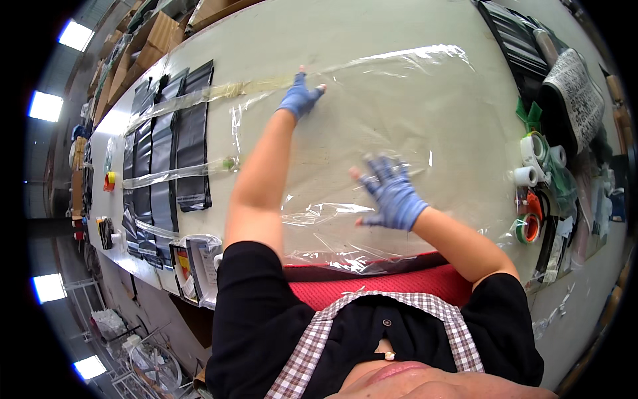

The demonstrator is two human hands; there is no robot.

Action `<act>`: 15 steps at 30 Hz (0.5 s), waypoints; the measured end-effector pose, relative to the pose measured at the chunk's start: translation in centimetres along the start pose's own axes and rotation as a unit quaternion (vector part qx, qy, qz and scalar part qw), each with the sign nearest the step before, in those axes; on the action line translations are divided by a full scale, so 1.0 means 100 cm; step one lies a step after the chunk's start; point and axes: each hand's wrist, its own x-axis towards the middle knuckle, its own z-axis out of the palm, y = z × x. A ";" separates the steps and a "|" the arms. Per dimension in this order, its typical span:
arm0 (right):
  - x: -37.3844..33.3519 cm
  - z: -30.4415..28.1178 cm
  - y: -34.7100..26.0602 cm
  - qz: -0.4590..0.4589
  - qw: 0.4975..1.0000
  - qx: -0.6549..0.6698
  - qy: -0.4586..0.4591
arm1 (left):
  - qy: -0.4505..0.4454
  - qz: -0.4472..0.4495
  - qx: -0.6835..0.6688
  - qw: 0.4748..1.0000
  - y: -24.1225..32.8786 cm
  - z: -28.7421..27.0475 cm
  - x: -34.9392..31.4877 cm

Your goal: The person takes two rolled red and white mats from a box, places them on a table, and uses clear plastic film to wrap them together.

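A large sheet of clear plastic film (372, 126) lies spread over a pale worktable (279, 40). My left hand (299, 96), in a blue fingerless glove, presses flat on the film's far left part with fingers apart. My right hand (393, 194), gloved the same way, lies flat on the film nearer to me, fingers spread. Neither hand holds anything. The film's near edge is crumpled against the table's front edge, by my red apron (372, 286).
Black bags (179, 139) lie in overlapping rows at the left, crossed by strips of clear film. Tape rolls (531, 173) and a green-and-orange roll (528, 228) sit at the right, beside black packages (525, 40). Cardboard boxes (146, 46) stand at the far left.
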 end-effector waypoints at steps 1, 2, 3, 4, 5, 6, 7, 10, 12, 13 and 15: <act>-0.001 0.001 -0.011 -0.057 0.998 0.002 0.006 | -0.011 0.011 -0.110 0.994 -0.005 -0.010 -0.014; 0.001 0.002 -0.019 -0.110 0.994 0.003 0.015 | 0.009 0.060 -0.138 0.989 -0.009 -0.022 -0.033; 0.006 0.016 -0.022 -0.110 0.993 -0.003 0.033 | 0.025 0.108 -0.168 0.979 -0.012 -0.034 -0.058; 0.015 0.039 -0.021 -0.108 0.993 -0.013 0.050 | 0.029 0.159 -0.230 0.960 -0.008 -0.046 -0.089; 0.027 0.054 -0.021 -0.111 0.991 -0.026 0.071 | 0.013 0.194 -0.256 0.947 0.002 -0.069 -0.129; 0.040 0.059 -0.018 -0.096 0.989 0.040 0.103 | 0.020 0.214 -0.276 0.937 0.011 -0.085 -0.170; 0.054 0.055 -0.015 -0.084 0.981 0.109 0.137 | 0.024 0.207 -0.269 0.940 0.031 -0.105 -0.218; 0.100 -0.030 -0.037 0.011 0.800 0.547 0.245 | 0.143 0.425 -0.221 0.866 0.023 -0.139 -0.328; 0.097 -0.145 -0.047 -0.138 0.356 0.913 0.144 | 0.225 0.488 -0.209 0.817 0.020 -0.132 -0.376; 0.088 -0.186 -0.031 -0.240 0.331 0.904 0.125 | 0.234 0.515 -0.193 0.802 0.023 -0.123 -0.385; 0.070 -0.241 0.001 -0.331 0.273 0.867 0.252 | 0.175 0.490 -0.090 0.849 0.021 -0.099 -0.387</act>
